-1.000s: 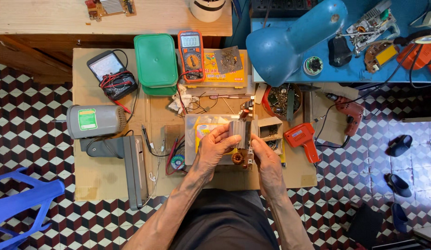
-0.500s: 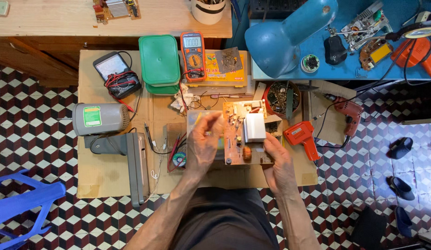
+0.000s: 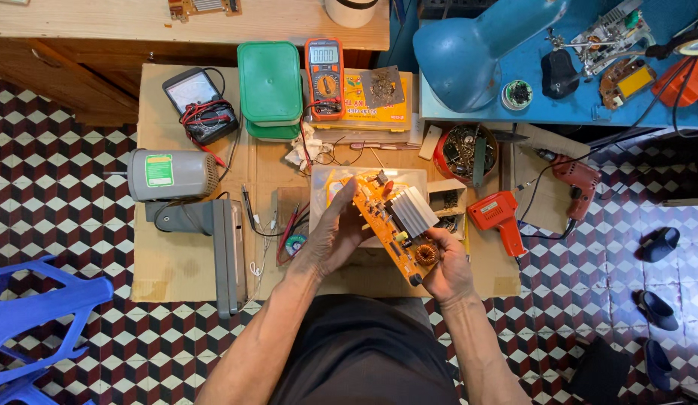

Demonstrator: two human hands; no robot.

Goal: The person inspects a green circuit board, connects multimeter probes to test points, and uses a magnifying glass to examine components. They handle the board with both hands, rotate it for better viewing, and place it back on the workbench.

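I hold an orange circuit board point(image 3: 389, 223) with a ribbed silver heat sink point(image 3: 413, 211) and a copper coil at its near end, tilted diagonally above a clear plastic tray point(image 3: 368, 180). My left hand point(image 3: 330, 236) grips the board's left edge. My right hand point(image 3: 446, 266) holds its lower right end near the coil. Both hands are over a cardboard sheet point(image 3: 176, 255) on the tiled floor.
A grey electric motor point(image 3: 171, 175) lies left; a green lidded box point(image 3: 269, 81), orange multimeter point(image 3: 325, 77) and black meter point(image 3: 199, 101) sit behind. An orange soldering gun point(image 3: 500, 217), red drill point(image 3: 578, 180), red bowl of screws point(image 3: 463, 152), blue lamp point(image 3: 476, 49), blue chair point(image 3: 34, 315).
The circuit board has turned from facing upright between my hands to lying diagonally, component side up, and both hands have shifted slightly right with it.
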